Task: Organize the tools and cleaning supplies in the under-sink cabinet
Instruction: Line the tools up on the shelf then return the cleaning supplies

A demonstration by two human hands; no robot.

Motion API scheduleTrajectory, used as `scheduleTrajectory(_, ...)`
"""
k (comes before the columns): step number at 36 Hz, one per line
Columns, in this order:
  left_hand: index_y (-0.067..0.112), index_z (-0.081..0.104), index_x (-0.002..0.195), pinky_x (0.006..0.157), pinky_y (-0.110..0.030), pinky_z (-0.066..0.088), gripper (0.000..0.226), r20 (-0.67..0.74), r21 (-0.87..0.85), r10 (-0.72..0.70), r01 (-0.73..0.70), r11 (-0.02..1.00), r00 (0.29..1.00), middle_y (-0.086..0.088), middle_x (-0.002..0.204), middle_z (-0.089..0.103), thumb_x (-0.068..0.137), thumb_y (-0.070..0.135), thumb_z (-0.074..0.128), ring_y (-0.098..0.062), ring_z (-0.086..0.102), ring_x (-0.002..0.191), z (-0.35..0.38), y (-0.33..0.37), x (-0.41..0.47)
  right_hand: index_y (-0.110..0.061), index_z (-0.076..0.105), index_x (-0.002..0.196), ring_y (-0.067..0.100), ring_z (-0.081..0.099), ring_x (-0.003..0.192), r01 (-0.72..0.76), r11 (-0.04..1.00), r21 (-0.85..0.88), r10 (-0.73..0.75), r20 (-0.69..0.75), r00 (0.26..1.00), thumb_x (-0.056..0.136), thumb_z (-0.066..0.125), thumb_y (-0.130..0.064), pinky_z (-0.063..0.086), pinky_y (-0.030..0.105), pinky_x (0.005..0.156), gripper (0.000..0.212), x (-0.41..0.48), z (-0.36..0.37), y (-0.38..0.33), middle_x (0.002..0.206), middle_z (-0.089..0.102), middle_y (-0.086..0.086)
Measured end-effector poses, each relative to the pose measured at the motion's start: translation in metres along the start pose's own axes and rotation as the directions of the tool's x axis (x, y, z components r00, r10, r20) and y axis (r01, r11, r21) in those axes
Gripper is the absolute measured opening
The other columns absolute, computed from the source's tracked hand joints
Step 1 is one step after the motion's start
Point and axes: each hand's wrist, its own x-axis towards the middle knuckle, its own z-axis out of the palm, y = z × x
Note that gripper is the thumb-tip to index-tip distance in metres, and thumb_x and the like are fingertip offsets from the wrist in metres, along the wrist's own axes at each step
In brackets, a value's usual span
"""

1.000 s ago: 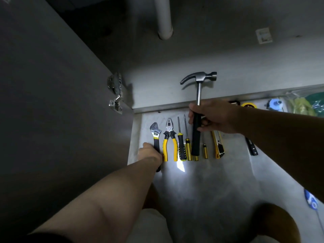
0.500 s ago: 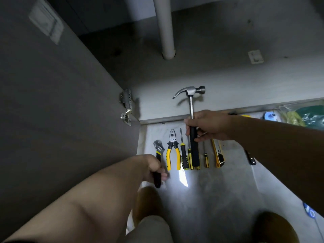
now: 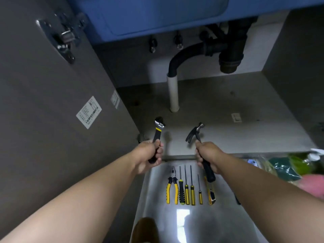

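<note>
My left hand grips the black handle of an adjustable wrench, its jaw pointing up over the cabinet floor. A claw hammer is held by its black grip in my right hand, the head tilted up toward the cabinet. Both tools hang in the air in front of the cabinet's front edge. On the room floor below lie yellow-handled pliers, three screwdrivers, a small screwdriver and a yellow utility knife, laid in a row.
A white drain pipe rises from the cabinet floor to black plumbing under the blue sink basin. The open cabinet door stands at left. Green and pink cleaning supplies lie at right. My feet show at the bottom.
My left hand has lifted the wrench off the floor and raised it toward the cabinet. My right hand has tilted the hammer. The camera has looked up into the cabinet.
</note>
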Motion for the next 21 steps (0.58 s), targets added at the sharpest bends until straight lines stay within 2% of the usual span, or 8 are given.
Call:
scheduleTrajectory(3,0.017,0.06,0.093,0.071,-0.037,0.062,0.026,0.104,-0.134,0.019,-0.005,0.991,0.994,-0.004,0.077,0.064,0.108,0.032,0.045,-0.016,0.062,0.067,0.003,-0.004,-0.01,-0.012,0.05,0.091,0.015,0.037,0.048,0.038,0.996,0.078,-0.039,0.023,0.999,0.109,0.036,-0.03,0.038,0.026,0.044,0.028,0.0,0.013,0.0,0.062,0.041,0.003)
scheduleTrajectory(7,0.024,0.066,0.089,0.096,-0.057,0.053,0.029,0.288,-0.113,-0.036,0.071,0.991,0.957,-0.009,0.113,0.07,0.104,0.041,0.048,-0.028,0.067,0.112,0.01,-0.01,-0.018,-0.013,0.049,0.107,0.016,0.049,0.062,0.139,0.987,0.076,-0.141,0.024,0.99,0.109,0.034,-0.032,0.045,0.031,0.064,0.024,-0.006,0.03,-0.008,0.075,0.054,0.004)
scheduleTrajectory(9,0.025,0.065,0.09,0.098,-0.059,0.052,0.031,0.404,-0.113,-0.048,0.102,0.988,0.914,-0.01,0.125,0.07,0.105,0.044,0.045,-0.031,0.065,0.121,0.015,-0.009,-0.022,-0.014,0.05,0.113,0.021,0.062,0.075,0.166,0.984,0.071,-0.17,0.047,0.984,0.108,0.036,-0.034,0.053,0.037,0.072,0.024,-0.014,0.034,-0.014,0.088,0.062,0.006)
scheduleTrajectory(11,0.027,0.064,0.092,0.097,-0.056,0.052,0.03,0.465,-0.115,-0.029,0.092,0.989,0.885,-0.01,0.122,0.07,0.105,0.045,0.044,-0.03,0.066,0.119,0.023,-0.005,-0.027,-0.02,0.051,0.11,0.025,0.066,0.085,0.181,0.979,0.098,-0.19,0.093,0.977,0.107,0.039,-0.037,0.057,0.037,0.07,0.021,-0.021,0.033,-0.02,0.095,0.064,0.005)
scheduleTrajectory(13,0.027,0.063,0.096,0.102,-0.057,0.047,0.027,0.478,-0.118,0.0,0.064,0.991,0.878,-0.012,0.119,0.066,0.105,0.046,0.045,-0.031,0.063,0.118,0.031,-0.002,-0.032,-0.024,0.051,0.106,0.019,0.062,0.067,0.205,0.97,0.132,-0.221,0.12,0.968,0.107,0.042,-0.038,0.045,0.022,0.045,0.016,-0.031,0.029,-0.028,0.087,0.061,0.002)
scheduleTrajectory(15,0.025,0.062,0.1,0.102,-0.055,0.047,0.025,0.489,-0.143,0.036,0.039,0.989,0.872,-0.014,0.114,0.064,0.104,0.044,0.046,-0.031,0.063,0.113,0.04,0.002,-0.037,-0.027,0.051,0.102,0.013,0.047,0.043,0.223,0.959,0.178,-0.246,0.122,0.962,0.106,0.045,-0.036,0.028,0.014,0.035,0.012,-0.037,0.024,-0.035,0.072,0.054,-0.001)
scheduleTrajectory(18,0.024,0.061,0.102,0.099,-0.054,0.051,0.024,0.518,-0.179,0.071,0.027,0.984,0.852,-0.011,0.105,0.066,0.105,0.043,0.046,-0.025,0.062,0.099,0.05,0.006,-0.045,-0.028,0.052,0.094,0.009,0.033,0.038,0.245,0.951,0.187,-0.266,0.096,0.959,0.105,0.048,-0.035,0.019,0.014,0.039,0.013,-0.048,0.02,-0.044,0.063,0.046,-0.003)
scheduleTrajectory(21,0.024,0.058,0.1,0.077,-0.039,0.055,0.019,0.526,-0.206,0.115,-0.005,0.978,0.843,-0.007,0.092,0.058,0.104,0.04,0.048,-0.019,0.055,0.082,0.06,0.01,-0.052,-0.026,0.055,0.083,0.012,0.037,0.045,0.229,0.959,0.166,-0.246,0.09,0.965,0.105,0.048,-0.036,0.03,0.018,0.043,0.025,-0.059,0.016,-0.049,0.061,0.047,-0.004)
